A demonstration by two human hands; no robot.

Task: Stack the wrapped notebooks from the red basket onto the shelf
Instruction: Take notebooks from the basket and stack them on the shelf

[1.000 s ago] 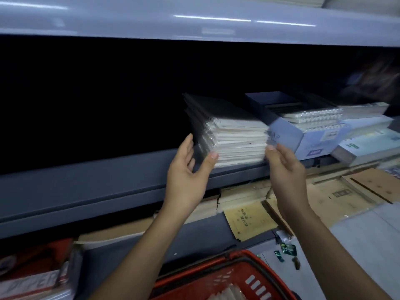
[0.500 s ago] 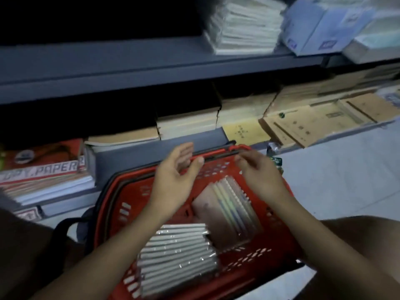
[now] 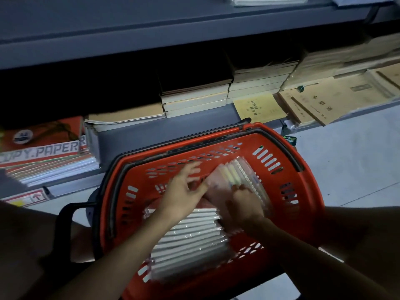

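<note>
The red basket stands on the floor below me. A bundle of wrapped notebooks leans inside it at the far side, spines and pale coloured edges up. A second wrapped stack lies flat at the basket's near side. My left hand reaches in with fingers spread and touches the left face of the leaning bundle. My right hand curls its fingers over the bundle's near edge. Both hands are blurred. The grey shelf runs across the top, with the bottom of a notebook stack showing on it.
Under the grey shelf, a lower shelf holds stacks of white and brown books and kraft-covered booklets. Packs of copy paper lie at the left. The basket's black handle juts left. Grey floor lies at the right.
My view dropped from the shelf to the basket. Both hands left the stack on the shelf, came down, and now reach into the basket onto the leaning bundle.
</note>
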